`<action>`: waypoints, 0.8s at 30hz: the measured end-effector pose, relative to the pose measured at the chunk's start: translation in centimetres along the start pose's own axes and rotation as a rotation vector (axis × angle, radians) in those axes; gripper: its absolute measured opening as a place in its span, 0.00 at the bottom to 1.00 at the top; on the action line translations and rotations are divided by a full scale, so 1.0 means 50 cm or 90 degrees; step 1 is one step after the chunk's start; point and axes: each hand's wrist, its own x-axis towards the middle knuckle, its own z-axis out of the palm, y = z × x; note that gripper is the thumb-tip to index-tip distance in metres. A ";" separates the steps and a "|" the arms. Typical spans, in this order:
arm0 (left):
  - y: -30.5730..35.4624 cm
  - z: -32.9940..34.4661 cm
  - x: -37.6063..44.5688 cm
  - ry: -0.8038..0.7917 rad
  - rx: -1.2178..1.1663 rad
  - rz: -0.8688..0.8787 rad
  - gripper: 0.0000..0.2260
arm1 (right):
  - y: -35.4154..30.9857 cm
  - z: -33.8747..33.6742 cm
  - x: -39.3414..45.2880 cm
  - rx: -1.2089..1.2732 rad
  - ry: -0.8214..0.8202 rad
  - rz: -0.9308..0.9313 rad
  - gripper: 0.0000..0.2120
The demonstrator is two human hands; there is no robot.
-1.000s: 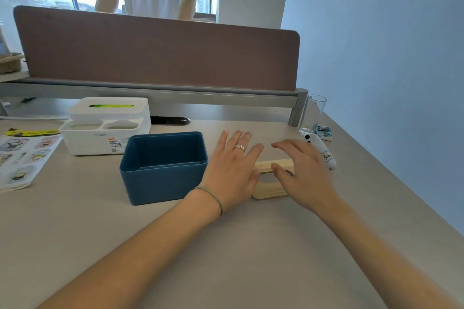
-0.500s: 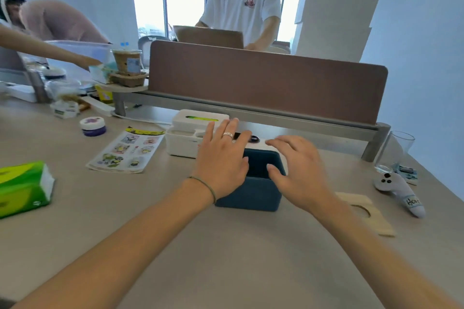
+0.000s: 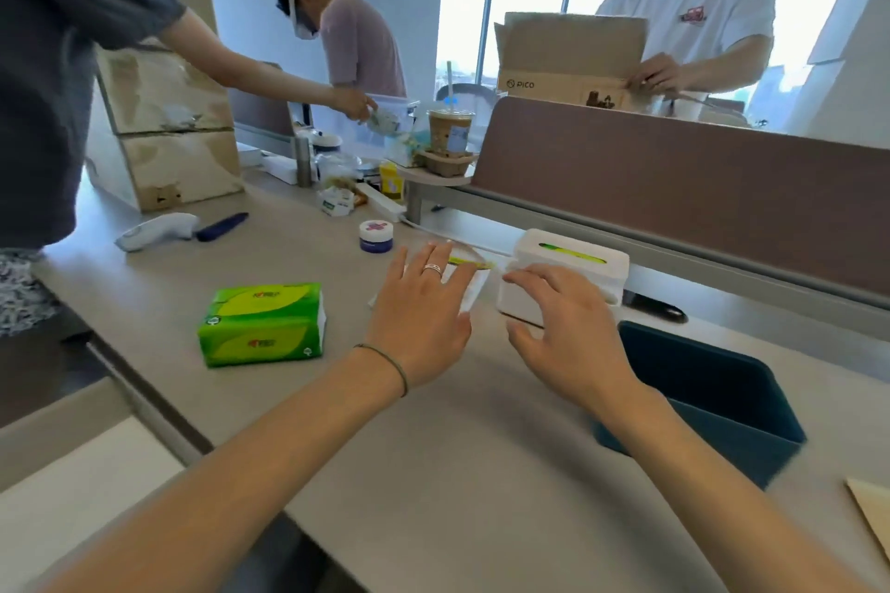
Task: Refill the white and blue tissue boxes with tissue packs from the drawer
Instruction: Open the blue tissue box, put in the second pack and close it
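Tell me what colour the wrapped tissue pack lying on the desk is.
Bright green with yellow-green leaf shapes, on the rectangular plastic-wrapped tissue pack; the head view shows it best.

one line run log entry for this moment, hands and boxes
left hand: open, empty | right hand: open, empty | green tissue pack: on desk | blue box: lid off | white box: green visible in slot

Both hands (image 3: 491,327) have swung left, off the blue box (image 3: 713,400).

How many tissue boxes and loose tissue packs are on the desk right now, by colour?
White tissue box: 1, green showing in its top slot
Blue tissue box: 1, open on top
Green tissue pack: 1, lying loose on the desk
Total: 3
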 end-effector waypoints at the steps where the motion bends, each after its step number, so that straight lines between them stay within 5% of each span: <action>1: -0.021 -0.002 -0.006 -0.003 0.008 -0.010 0.27 | -0.017 0.014 0.012 0.006 -0.008 -0.009 0.25; 16: -0.353 0.006 -0.144 -0.080 0.070 -0.186 0.23 | -0.267 0.227 0.150 0.104 -0.156 -0.120 0.29; 24: -0.451 0.006 -0.183 -0.229 -0.005 -0.315 0.42 | -0.310 0.298 0.196 0.116 -0.313 -0.109 0.43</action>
